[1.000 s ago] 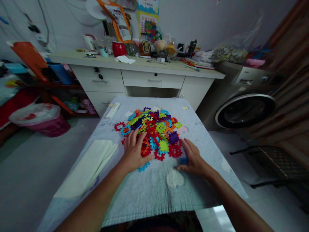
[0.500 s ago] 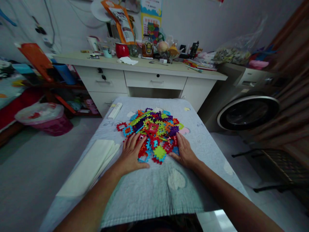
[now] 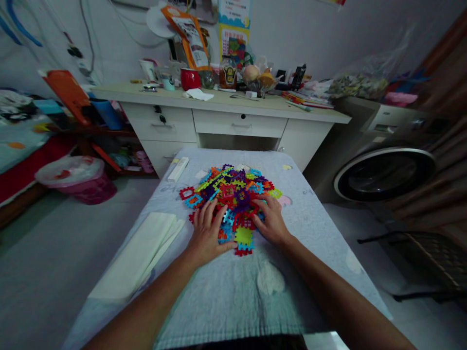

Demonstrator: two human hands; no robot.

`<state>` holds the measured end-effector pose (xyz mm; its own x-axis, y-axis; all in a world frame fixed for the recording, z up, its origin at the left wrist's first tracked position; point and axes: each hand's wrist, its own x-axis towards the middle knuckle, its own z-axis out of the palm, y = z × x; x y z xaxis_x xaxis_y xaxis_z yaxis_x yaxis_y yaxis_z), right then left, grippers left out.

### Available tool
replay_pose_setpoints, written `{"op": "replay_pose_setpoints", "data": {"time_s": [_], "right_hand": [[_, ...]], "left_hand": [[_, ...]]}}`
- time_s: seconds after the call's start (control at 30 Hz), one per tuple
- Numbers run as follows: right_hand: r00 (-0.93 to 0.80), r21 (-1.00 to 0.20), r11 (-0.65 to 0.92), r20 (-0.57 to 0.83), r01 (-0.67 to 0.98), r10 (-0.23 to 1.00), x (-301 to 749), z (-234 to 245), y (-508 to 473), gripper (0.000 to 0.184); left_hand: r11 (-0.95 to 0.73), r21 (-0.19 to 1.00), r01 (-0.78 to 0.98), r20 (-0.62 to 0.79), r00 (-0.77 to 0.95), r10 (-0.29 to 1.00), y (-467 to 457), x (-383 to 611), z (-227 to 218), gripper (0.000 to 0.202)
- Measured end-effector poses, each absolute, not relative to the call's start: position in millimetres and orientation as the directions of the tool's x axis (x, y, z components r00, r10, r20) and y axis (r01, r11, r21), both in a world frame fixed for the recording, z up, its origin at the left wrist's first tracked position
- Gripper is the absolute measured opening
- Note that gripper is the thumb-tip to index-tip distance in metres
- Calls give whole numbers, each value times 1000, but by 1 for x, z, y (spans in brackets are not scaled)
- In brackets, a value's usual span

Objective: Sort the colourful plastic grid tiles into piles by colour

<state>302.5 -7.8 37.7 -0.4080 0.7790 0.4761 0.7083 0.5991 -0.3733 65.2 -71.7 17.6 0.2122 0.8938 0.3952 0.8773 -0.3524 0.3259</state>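
A heap of colourful plastic interlocking pieces (image 3: 228, 190), with notched edges in red, blue, purple, orange and lime, lies on the cloth-covered table (image 3: 233, 301). My left hand (image 3: 207, 233) rests on the near left side of the heap, palm down with its fingers apart. On the right side, my right hand (image 3: 272, 218) touches the pieces with fingers spread and slightly bent. Between the hands, a lime square piece (image 3: 243, 236) lies at the near edge of the heap. Some pieces are hidden under the fingers.
A folded white cloth (image 3: 142, 253) lies left on the table, with a white box-shaped thing (image 3: 178, 169) behind it. Beyond stands a white desk (image 3: 237, 104) with jars and packets. A washing machine (image 3: 379, 146) is at right, a pink bin (image 3: 82, 180) at left.
Both hands have moved inward, the right one further onto the heap. Pieces at the right have been pushed toward the middle, and a purple piece now lies there. The camera view has shifted slightly.
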Motion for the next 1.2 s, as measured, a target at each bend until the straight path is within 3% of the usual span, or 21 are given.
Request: {"op": "replay_pose_setpoints", "data": {"time_s": [0.07,0.2,0.37,0.47,0.57,0.67,0.77,0.9,1.07,1.2], "right_hand": [[-417,-434,627,487,646,767,298,43,-4,36],[-430,-496,651,494,574,756,281,49,6,32],[-268,-532,541,507,651,820,264,56,27,23],[-242,-578,460,416,674,877,265,61,39,21],[-326,-716,447,312,537,892,273,64,49,31],[-275,-852,394,309,345,910,287,66,64,36],[-58,-880,320,321,351,945,304,64,89,31],[131,-816,234,351,529,927,323,56,128,31],[3,-688,179,255,703,967,324,39,158,39],[-169,-583,232,162,779,972,314,26,167,46]], "left_hand": [[-383,348,856,439,212,873,-68,68,20,103],[-388,381,839,510,159,845,-54,75,27,76],[-278,409,869,538,17,843,-20,73,43,56],[-50,441,896,507,-202,838,2,60,53,54],[294,478,828,333,-481,811,15,45,52,53],[400,460,793,172,-521,836,19,35,43,57],[345,470,812,141,-455,879,25,33,35,56],[209,595,776,192,-390,901,39,33,29,49],[-33,642,766,404,-302,863,48,33,17,41],[-139,671,728,468,-270,842,47,27,10,37]]}}
